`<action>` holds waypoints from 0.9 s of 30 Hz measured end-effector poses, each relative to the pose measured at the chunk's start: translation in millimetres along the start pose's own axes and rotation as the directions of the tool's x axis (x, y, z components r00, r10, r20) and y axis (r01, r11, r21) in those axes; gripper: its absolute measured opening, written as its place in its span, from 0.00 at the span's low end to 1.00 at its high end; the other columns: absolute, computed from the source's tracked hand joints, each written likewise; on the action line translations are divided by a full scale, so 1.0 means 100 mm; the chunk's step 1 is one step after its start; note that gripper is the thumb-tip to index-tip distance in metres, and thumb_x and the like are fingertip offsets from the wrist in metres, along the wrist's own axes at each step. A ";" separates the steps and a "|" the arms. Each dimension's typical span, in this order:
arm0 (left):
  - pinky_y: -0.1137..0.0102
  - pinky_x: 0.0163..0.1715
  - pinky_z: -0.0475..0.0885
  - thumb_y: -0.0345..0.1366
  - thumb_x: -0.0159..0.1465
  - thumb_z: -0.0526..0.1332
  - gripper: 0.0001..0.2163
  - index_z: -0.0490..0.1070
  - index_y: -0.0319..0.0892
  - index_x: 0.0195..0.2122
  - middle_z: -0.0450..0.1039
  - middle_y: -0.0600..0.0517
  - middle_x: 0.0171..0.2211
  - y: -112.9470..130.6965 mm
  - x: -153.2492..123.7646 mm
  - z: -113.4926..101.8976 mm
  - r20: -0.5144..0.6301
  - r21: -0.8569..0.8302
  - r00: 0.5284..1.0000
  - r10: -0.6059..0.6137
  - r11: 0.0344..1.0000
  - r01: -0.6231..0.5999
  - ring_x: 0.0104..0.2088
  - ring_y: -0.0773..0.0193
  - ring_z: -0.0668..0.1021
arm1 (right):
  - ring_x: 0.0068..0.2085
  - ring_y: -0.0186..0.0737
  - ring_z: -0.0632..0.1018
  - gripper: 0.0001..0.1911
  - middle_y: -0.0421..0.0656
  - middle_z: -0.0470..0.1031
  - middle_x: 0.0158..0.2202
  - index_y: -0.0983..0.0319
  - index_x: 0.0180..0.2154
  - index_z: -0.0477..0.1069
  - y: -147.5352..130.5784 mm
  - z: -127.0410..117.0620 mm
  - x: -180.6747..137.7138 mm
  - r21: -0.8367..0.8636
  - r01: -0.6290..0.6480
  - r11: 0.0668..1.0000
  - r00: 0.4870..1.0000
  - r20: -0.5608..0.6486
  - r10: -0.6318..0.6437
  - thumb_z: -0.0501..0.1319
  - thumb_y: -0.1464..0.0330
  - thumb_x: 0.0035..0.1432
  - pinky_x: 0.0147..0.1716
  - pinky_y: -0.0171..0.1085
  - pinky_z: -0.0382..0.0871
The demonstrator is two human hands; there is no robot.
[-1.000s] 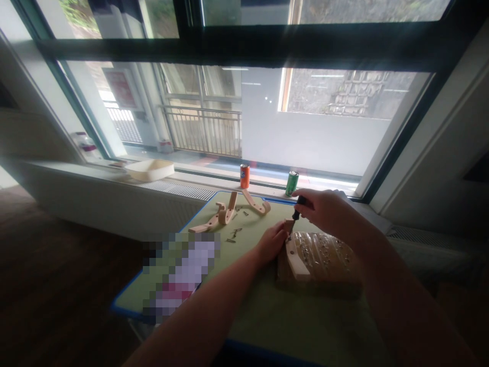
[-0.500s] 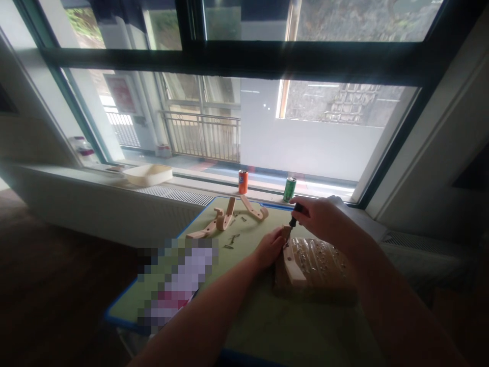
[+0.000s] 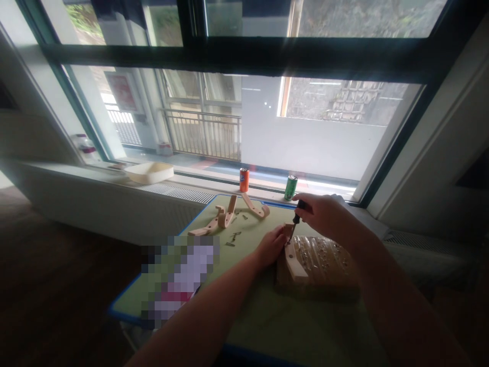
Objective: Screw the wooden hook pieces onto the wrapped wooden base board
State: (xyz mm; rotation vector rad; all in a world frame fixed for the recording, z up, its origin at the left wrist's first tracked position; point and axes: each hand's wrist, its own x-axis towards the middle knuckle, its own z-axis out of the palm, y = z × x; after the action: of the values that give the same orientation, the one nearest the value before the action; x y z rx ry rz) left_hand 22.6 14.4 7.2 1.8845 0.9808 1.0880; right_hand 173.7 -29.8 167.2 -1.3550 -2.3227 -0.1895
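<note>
A screwdriver (image 3: 297,218) with a black handle is gripped in my right hand (image 3: 314,208). Its shaft slants down to a hole in a pale wooden hook (image 3: 296,266). My left hand (image 3: 270,246) is closed on the far end of that hook, its fingertips partly hidden. The hook lies along the left side of a brown block (image 3: 324,262), which has a shiny, taped-looking top dotted with small holes or screws. Several loose screws (image 3: 234,237) lie on the green table (image 3: 244,306), left of my left hand.
More wooden hooks (image 3: 228,214) rest at the table's far side, one hook (image 3: 256,206) apart. An orange can (image 3: 244,180), a green can (image 3: 291,188) and a cream tray (image 3: 151,173) stand on the windowsill. A blurred patch (image 3: 183,280) covers something at the table's left.
The view has shifted slightly. The screwdriver stands a little differently, with more of its shaft showing above the hook. Both hands keep their holds.
</note>
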 end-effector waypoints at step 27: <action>0.70 0.35 0.66 0.41 0.63 0.46 0.15 0.69 0.39 0.37 0.72 0.51 0.33 -0.06 0.03 0.03 -0.025 -0.027 0.999 -0.020 0.999 0.019 0.34 0.64 0.71 | 0.23 0.33 0.69 0.14 0.42 0.73 0.25 0.61 0.28 0.69 -0.35 -0.04 -0.13 -0.134 0.046 0.990 0.998 0.041 -0.041 0.52 0.60 0.58 0.23 0.32 0.54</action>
State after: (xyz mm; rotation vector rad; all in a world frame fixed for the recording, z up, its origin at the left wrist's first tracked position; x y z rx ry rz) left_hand 25.2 18.6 1.8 1.8400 0.9916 1.1111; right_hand 150.2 -59.3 169.0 -1.3826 -2.4104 -0.3426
